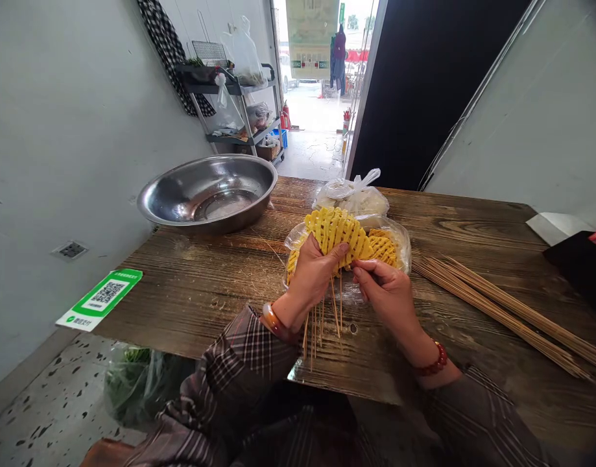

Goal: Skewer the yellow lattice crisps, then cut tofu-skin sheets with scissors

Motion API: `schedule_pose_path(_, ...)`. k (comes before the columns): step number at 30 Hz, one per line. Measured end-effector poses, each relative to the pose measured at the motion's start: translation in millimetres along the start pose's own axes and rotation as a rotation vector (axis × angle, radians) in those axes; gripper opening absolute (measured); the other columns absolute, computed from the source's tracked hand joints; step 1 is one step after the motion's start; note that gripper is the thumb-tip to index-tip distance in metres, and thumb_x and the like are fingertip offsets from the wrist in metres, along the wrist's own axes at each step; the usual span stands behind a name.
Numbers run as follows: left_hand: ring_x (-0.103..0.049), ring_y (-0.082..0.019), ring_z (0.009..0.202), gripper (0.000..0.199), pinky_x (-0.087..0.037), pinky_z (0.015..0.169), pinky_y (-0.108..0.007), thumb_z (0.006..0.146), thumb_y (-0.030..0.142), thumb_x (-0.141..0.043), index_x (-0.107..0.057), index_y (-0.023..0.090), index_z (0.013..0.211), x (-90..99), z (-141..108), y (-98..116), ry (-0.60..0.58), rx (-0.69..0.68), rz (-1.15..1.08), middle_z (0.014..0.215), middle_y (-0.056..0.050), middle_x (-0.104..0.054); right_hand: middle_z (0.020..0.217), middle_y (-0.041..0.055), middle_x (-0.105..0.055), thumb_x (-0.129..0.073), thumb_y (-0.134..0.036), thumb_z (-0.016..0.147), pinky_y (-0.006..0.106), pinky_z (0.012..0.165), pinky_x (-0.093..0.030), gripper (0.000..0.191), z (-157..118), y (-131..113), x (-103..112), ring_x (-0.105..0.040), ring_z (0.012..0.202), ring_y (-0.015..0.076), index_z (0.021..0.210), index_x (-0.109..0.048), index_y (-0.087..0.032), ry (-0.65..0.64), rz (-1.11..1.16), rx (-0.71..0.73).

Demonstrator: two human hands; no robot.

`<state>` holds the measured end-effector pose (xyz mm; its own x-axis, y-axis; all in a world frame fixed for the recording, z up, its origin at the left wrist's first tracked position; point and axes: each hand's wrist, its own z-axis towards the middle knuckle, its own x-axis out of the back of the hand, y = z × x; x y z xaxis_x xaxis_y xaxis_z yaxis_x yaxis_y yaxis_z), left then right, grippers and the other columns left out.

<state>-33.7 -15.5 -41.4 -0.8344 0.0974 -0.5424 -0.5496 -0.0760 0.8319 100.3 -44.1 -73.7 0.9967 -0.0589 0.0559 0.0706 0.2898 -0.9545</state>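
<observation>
A yellow lattice-cut piece (336, 227) is gripped in the left hand (317, 269) above a clear bag (399, 243) on a wooden table (220, 279), while the right hand (388, 285) is pinched at its lower edge; whether a stick is held there cannot be told. Skewering appears to be the step in hand, with a straight push and a steadied piece likely called for next. One piece is raised and at least two more are seen in the bag. One knotted bag (356, 198), one steel basin (249, 214) and one QR-code card (103, 298) are counted; the bundled skewers (497, 316) are too overlapped to be numbered
</observation>
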Motion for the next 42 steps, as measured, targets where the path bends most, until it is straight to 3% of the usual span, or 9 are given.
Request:
schedule_pose_path(15,-0.069,-0.022,0.098,0.04,-0.052,0.094,-0.037,0.069,0.025,-0.083,-0.065,0.018,0.104,-2.7,-3,-3,-0.029,-0.006,0.0,0.106,-0.006,-0.073,0.053,-0.0054,-0.058,-0.077,-0.036,0.075,0.02,0.04,-0.039,0.02,3,-3,-1,-0.048,0.04,0.0074,0.076,-0.068,-0.019,-0.007,0.139,-0.135)
schedule_pose_path(20,-0.069,-0.021,0.096,0.038,-0.053,0.093,-0.036,0.068,0.024,-0.084,-0.067,0.016,0.101,-0.7,-2,0,-0.016,0.013,-0.023,0.104,-0.006,-0.073,0.055,-0.0042,-0.061,-0.078,-0.038,0.074,0.02,0.043,-0.043,0.021,5,-5,3,-0.051,0.043,0.008,0.078,-0.071,-0.018,-0.074,0.144,-0.159)
schedule_pose_path(26,-0.071,-0.022,0.098,0.044,-0.054,0.095,-0.041,0.064,0.024,-0.086,-0.064,0.018,0.102,6.0,5,11,0.069,-0.017,-0.134,0.103,-0.004,-0.074,0.08,0.0032,-0.074,-0.073,-0.036,0.079,0.026,0.049,-0.05,0.026,2,-3,5,-0.058,0.054,0.0113,0.099,-0.078,-0.021,-0.129,-0.032,-0.037)
schedule_pose_path(32,-0.07,-0.025,0.104,0.04,-0.053,0.097,-0.042,0.066,0.022,-0.085,-0.064,0.016,0.1,6.2,4,11,0.039,-0.009,-0.142,0.103,-0.006,-0.074,0.096,0.0058,-0.078,-0.069,-0.033,0.084,0.038,0.077,-0.059,0.024,-1,4,3,-0.072,0.091,0.0232,0.104,-0.078,-0.024,-0.076,-0.129,0.048)
schedule_pose_path(36,-0.069,-0.025,0.104,0.038,-0.053,0.097,-0.042,0.066,0.021,-0.084,-0.065,0.016,0.099,3.9,3,10,0.023,-0.014,-0.156,0.101,-0.006,-0.074,0.101,0.0049,-0.079,-0.07,-0.03,0.083,0.041,0.088,-0.057,0.02,-1,6,2,-0.073,0.093,0.0229,0.1,-0.079,-0.025,-0.037,-0.138,0.096)
schedule_pose_path(42,-0.069,-0.026,0.105,0.039,-0.054,0.097,-0.041,0.064,0.023,-0.086,-0.066,0.016,0.097,2.3,3,8,0.025,-0.006,-0.149,0.1,-0.006,-0.074,0.095,0.0046,-0.079,-0.069,-0.029,0.084,0.038,0.083,-0.058,0.015,0,1,2,-0.074,0.086,0.0212,0.093,-0.079,-0.024,-0.033,-0.173,0.115)
